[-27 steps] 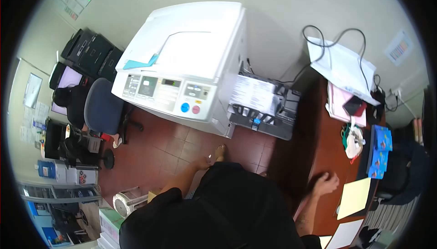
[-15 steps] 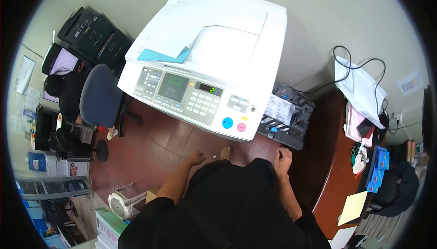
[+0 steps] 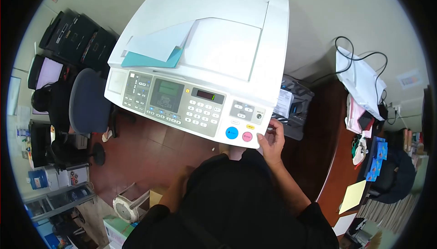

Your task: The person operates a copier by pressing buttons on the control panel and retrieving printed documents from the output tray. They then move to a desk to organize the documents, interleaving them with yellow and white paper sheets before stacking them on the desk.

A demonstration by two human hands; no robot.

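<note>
A large white copier (image 3: 232, 48) stands in front of me, with white and blue sheets (image 3: 152, 60) lying on its lid. Its front panel has a keypad, a blue button (image 3: 231, 133), a pink button (image 3: 247, 136) and a small lit display (image 3: 206, 95). At the panel's right front corner is my right hand (image 3: 272, 142), thumb on the edge beside the pink button and fingers curled round the side. My left hand (image 3: 184, 174) hangs low over the floor, dim and blurred, so its fingers cannot be made out.
A brown desk (image 3: 334, 158) with papers and blue packs is on the right. Paper lies in a black tray (image 3: 293, 107) beside the copier. A blue chair (image 3: 91, 101) and a seated person (image 3: 57, 101) are at left; a white stool (image 3: 126, 208) stands lower left.
My right hand has moved up to the copier's corner. My left hand has dropped back towards my body. The copier appears nearer, and its display shows 1 instead of 2.
</note>
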